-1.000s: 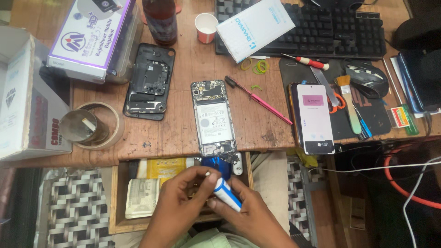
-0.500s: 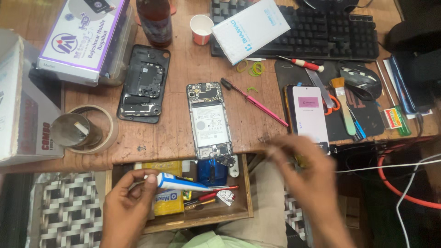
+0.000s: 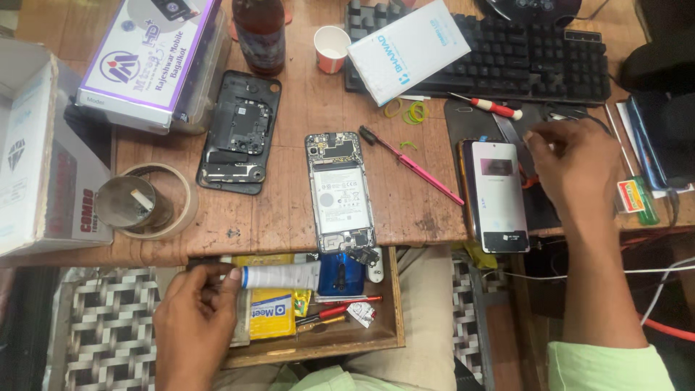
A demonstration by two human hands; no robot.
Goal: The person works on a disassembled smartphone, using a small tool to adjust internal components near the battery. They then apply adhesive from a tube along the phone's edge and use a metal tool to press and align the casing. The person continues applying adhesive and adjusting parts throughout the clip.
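My left hand point(image 3: 194, 318) pinches a white glue tube point(image 3: 281, 276) with a blue band, lying level over the open drawer point(image 3: 376, 334) below the opened phone point(image 3: 339, 191). My right hand point(image 3: 572, 170), fingers curled, reaches right of it. A yellow packet point(image 3: 272, 313) lies under the tube; a white box point(image 3: 409, 49) rests above.

Wooden desk point(image 3: 289, 210) — brown, scuffed, the landmark. On it: opened phone point(image 3: 339, 192) with white battery and dark boards; left of it a black back cover point(image 3: 240, 134); right of it a pink-handled screwdriver point(image 3: 416, 165) and a phone with pale pink screen point(image 3: 499, 194). Far edge: black keyboard point(image 3: 536, 61), white box point(image 3: 409, 49), white-and-red paper cup point(image 3: 331, 48). Below the desk — white tube with blue end point(image 3: 279, 276), yellow packet point(image 3: 271, 313), black-and-white chequered floor point(image 3: 108, 333).
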